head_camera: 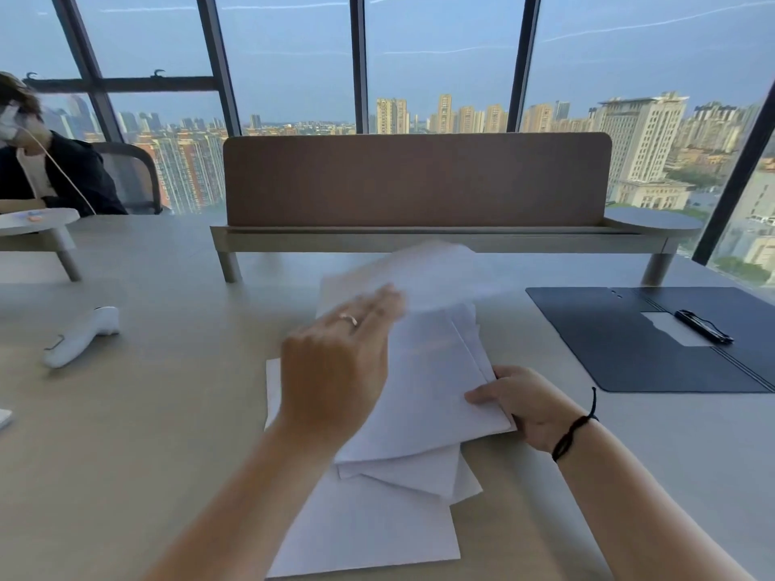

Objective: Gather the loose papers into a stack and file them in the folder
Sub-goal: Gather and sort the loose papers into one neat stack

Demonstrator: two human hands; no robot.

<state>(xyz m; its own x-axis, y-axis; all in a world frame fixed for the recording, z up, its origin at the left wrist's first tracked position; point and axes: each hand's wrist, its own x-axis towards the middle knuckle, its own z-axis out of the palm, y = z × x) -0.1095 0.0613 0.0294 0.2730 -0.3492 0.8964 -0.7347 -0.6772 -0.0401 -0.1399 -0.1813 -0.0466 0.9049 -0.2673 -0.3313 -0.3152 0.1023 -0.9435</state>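
A: Where are the papers [423, 383] rn?

B: Mid table [126, 434], toward our near edge. Loose fan, not squared. We've got several sheets in hand, long axis running near edge to far edge, leaning a bit left at the top. More sheets lie flat under them, corners splayed; the lowest one reaches closest to the near edge.

A: Hands?

B: Our right hand [530, 406] pinches the right edge of the held sheets, thumb on top, fingers curled under. Our left hand [339, 366] is over the left side of the pile, ring on one finger, fingers reaching to a raised sheet that's blurred. Can't tell whether they pinch it or just touch it.

A: Folder?

B: Dark folder [620, 350] lies open and flat by the right edge of the table, well apart from the papers. Black pen [704, 327] lies on it, on a pale patch, pointing diagonally far-left to near-right.

A: Anything else?

B: White handheld device [81, 335] toward the left edge. Brown divider panel [415, 180] on a raised shelf along the far edge. A seated person [46, 169] at the far left corner. Black cord bracelet [572, 431] on our right wrist.
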